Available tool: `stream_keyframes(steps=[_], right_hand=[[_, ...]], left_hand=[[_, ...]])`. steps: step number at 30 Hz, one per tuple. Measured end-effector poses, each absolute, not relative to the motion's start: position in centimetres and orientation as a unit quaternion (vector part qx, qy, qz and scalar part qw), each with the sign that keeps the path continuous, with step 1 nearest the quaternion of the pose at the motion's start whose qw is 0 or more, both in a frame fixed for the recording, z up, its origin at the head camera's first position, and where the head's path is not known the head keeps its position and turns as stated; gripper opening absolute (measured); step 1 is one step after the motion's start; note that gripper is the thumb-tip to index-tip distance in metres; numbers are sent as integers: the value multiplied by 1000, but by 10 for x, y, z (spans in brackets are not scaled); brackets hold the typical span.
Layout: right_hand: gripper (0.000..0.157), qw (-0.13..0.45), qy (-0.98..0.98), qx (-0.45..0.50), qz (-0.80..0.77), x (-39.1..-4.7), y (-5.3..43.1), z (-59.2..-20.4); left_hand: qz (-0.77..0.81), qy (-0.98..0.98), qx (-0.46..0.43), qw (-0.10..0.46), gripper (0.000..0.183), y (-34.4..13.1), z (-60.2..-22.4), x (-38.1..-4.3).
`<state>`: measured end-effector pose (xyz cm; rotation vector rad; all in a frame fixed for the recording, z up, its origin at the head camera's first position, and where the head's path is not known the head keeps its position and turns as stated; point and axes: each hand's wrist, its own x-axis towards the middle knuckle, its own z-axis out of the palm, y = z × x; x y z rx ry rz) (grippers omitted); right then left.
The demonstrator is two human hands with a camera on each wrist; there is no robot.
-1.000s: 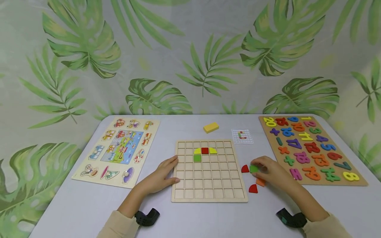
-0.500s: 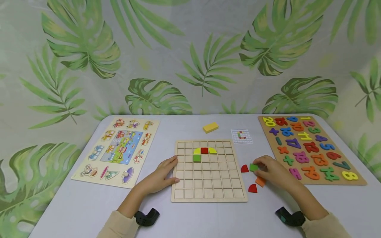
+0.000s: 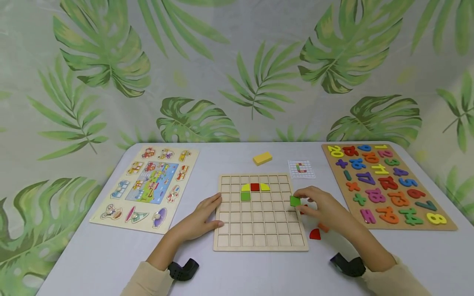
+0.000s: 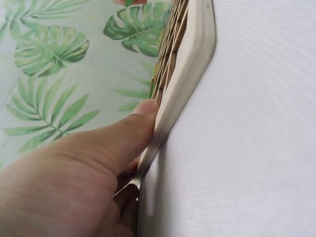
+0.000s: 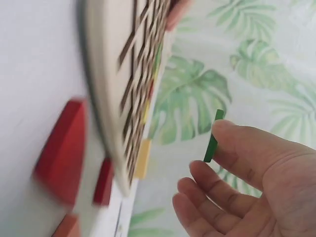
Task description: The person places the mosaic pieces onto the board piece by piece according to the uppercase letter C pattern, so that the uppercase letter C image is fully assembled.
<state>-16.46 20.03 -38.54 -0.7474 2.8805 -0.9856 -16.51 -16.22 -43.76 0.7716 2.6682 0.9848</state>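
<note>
A green square tile [image 3: 295, 200] is pinched between the thumb and fingers of my right hand [image 3: 319, 205]. The right wrist view shows this tile [image 5: 214, 136] edge-on, held up apart from the board. The wooden grid board [image 3: 259, 224] lies flat in the middle of the table, and the right hand is over its right edge. On the board sit a red square [image 3: 254, 187], a yellow quarter-round piece [image 3: 246, 188] on either side of it, and another green square [image 3: 245, 196]. My left hand [image 3: 200, 218] rests against the board's left edge, its thumb touching the rim.
Right of the board lie a red quarter-round piece [image 3: 315, 234], an orange piece [image 3: 323, 227] and another red piece, partly hidden. Behind are a pattern card [image 3: 301, 169] and a yellow block [image 3: 262, 158]. A vehicle puzzle [image 3: 111, 193] lies left, a number board [image 3: 440, 203] right.
My right hand has lifted the green square tile from beside the loose pieces and carried it left to the board's right edge. The left hand has stayed put.
</note>
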Motion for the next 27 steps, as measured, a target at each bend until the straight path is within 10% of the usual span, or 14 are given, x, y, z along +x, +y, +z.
stream_keyframes(steps=[27], right_hand=[[24,15,891,-280,-357,-192,99,-424]], left_hand=[[329,903,261,92,73,-162,-439,-166]])
